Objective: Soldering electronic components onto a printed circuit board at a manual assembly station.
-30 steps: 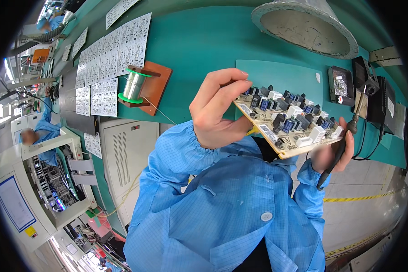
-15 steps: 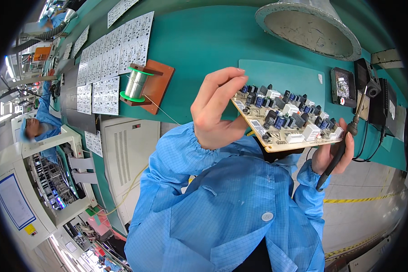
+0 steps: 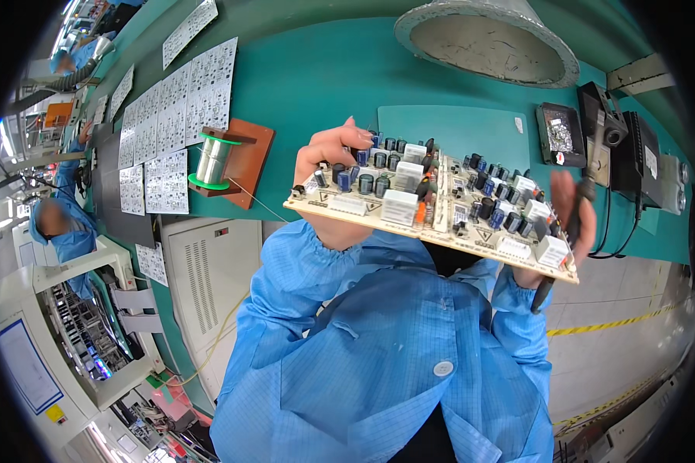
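My left hand [image 3: 333, 151] grips the left end of a beige circuit board [image 3: 406, 213] and holds it up close in front of me, component side toward me. The board carries several blue and black capacitors and white connectors. It slopes down to the right and hides most of my palm. My right hand [image 3: 572, 207] sits behind the board's right end, shut on a black pen-shaped soldering iron [image 3: 547, 285] whose handle pokes out below the board.
On the green bench lie a solder wire spool [image 3: 211, 159] on a brown stand, several white board panels [image 3: 168, 116], a green mat [image 3: 449, 126], a black tray [image 3: 560, 136] and a soldering station [image 3: 635, 157]. A round fume hood [image 3: 486, 37] hangs above. Another person [image 3: 60, 228] works at left.
The board has come closer and swung lower, now lying flatter across my view and covering more of both hands. The right hand with the iron has risen behind the board's right end.
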`<state>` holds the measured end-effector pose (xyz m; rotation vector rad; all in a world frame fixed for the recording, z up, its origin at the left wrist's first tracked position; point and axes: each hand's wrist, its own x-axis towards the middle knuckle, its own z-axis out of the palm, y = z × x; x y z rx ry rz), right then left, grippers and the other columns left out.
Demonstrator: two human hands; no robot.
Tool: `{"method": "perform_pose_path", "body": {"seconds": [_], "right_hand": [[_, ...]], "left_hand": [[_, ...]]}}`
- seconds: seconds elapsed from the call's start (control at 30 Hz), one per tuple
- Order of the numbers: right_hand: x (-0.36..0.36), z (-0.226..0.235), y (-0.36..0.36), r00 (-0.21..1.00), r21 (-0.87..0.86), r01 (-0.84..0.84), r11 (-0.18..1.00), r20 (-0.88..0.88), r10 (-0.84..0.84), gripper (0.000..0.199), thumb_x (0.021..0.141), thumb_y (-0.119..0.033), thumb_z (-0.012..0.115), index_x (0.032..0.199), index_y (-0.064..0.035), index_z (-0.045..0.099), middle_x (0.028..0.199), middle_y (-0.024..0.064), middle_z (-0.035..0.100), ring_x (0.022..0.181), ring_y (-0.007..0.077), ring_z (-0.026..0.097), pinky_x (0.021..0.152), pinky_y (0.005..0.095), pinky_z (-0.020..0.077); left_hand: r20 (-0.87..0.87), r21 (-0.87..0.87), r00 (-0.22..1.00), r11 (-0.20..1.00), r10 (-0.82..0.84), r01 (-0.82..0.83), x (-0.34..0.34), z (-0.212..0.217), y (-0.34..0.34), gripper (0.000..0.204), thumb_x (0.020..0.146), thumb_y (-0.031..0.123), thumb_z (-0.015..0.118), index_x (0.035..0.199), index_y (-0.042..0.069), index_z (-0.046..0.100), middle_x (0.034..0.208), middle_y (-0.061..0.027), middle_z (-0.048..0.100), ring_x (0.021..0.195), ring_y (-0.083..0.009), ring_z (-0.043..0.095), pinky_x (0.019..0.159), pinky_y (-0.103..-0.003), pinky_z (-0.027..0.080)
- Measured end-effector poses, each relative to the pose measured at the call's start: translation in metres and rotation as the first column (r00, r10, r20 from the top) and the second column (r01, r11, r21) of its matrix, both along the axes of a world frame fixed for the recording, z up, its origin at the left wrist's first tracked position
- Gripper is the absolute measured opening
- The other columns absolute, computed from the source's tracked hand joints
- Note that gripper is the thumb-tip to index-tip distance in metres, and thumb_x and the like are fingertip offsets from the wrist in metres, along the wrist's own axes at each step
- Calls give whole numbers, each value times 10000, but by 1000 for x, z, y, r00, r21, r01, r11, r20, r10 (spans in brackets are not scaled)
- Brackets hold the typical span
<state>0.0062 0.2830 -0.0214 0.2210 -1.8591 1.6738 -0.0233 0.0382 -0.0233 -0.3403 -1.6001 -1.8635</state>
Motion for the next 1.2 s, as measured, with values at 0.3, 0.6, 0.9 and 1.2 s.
{"method": "perform_pose_path", "body": {"seconds": [0.3,0.6,0.9,1.2], "right_hand": [[9,3,-16,994,-183,-70,981,68,84,377,910,-232,501,1268,-141,425,1287,308,433,1084,358,543,883,477,498],[11,3,-34,962,103,-272,957,38,269,619,777,-78,681,1300,-63,350,1212,297,507,1102,364,532,900,471,457],[7,-35,-5,997,100,39,994,55,-45,461,828,-19,565,1259,-11,404,1219,220,532,929,228,535,863,382,432],[2,-48,-9,994,125,103,987,32,-107,426,854,-65,571,1249,-11,422,1206,205,546,920,222,529,839,353,436]], "left_hand": [[5,158,993,981,-116,114,-5,-3,2,346,719,54,728,895,41,431,974,-159,564,907,-250,560,1002,-497,354],[73,-32,962,965,264,-262,8,37,-52,228,806,-15,552,1025,-7,489,938,-131,598,806,-169,589,792,-343,511],[375,-799,559,563,740,-209,-196,109,-195,727,713,613,651,1021,-45,633,890,-211,662,829,-310,639,792,-383,482],[407,-914,455,352,792,204,-260,-2,-94,990,740,699,492,1457,99,165,1501,-221,76,1393,-373,5,1073,-594,30]]}}
